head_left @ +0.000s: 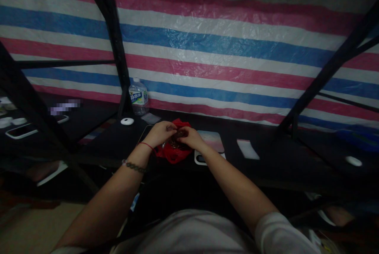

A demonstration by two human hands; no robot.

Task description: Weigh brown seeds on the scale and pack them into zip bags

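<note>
Left hand (160, 132) and right hand (189, 137) meet over red bag (174, 152) on dark table (118, 143). Fingers curled, pinching small dark thing (179, 135) between fingertips; kind unclear. Bag open below fingers, dark contents inside. Work midway by look. Water bottle (139, 97) beyond left fingers.

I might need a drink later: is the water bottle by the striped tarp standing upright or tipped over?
Upright. The water bottle stands on the dark table against the tarp, cap uppermost, label level.

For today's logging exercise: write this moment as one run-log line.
left hand: on red bag | right hand: on dark contents | behind: water bottle
</note>
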